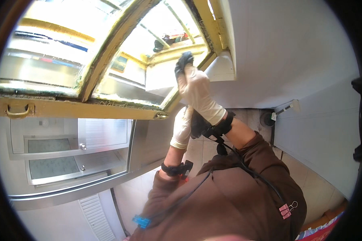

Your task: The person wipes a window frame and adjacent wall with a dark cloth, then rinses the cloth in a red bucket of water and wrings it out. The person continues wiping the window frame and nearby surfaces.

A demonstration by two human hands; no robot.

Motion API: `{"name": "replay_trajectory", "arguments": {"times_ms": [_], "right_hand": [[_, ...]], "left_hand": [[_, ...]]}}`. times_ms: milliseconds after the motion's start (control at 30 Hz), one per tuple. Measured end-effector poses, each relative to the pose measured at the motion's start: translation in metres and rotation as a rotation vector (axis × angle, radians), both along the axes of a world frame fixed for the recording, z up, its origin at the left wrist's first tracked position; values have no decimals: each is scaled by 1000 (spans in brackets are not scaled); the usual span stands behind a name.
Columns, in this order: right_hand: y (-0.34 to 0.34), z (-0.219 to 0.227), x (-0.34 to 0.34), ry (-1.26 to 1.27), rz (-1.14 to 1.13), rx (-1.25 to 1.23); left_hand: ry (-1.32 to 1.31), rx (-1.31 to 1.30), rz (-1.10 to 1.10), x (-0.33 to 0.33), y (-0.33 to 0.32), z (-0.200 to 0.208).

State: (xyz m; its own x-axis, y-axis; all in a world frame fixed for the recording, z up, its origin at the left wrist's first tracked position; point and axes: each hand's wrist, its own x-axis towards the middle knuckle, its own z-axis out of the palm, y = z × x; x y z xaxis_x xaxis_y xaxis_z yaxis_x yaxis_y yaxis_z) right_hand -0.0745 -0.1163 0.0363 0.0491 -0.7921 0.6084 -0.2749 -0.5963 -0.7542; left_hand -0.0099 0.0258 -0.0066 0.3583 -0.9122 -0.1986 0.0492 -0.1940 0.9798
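My right hand (196, 85), in a whitish glove, is closed on a dark cloth (184, 63). The cloth is bunched at the fingertips, against the right-hand side of a yellow-painted window sash (95, 72). My left hand (182, 127), gloved too, is raised just below the right one, close to the sash's lower right corner. Its fingertips are partly hidden, so whether it grips anything does not show. The sash has glass panes, worn and flaking paint, and a curved handle (19, 111) on its lower rail.
Left of me stands a metal-framed reflecting panel (128, 160). White walls (285, 44) rise on the right. Near the floor there, a pale-handled tool (288, 107) leans by a dark round object (266, 119). Black straps and a cable (261, 180) cross my arms and brown top.
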Motion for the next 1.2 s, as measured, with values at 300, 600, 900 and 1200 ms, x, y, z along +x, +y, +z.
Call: {"name": "replay_trajectory", "arguments": {"times_ms": [300,600,900,1200], "right_hand": [[-19,-12,-11,187,-37,-254],[-4,-67,-31,106,-44,204],[36,-90,-115,45,399,624],[60,-88,-103,-533,667,1196]], "left_hand": [[177,-74,-26,-7,-24,-14],[-30,124,-209,4,-15,-39],[110,218,-281,27,19,-65],[410,-102,-103,45,31,-37]]}}
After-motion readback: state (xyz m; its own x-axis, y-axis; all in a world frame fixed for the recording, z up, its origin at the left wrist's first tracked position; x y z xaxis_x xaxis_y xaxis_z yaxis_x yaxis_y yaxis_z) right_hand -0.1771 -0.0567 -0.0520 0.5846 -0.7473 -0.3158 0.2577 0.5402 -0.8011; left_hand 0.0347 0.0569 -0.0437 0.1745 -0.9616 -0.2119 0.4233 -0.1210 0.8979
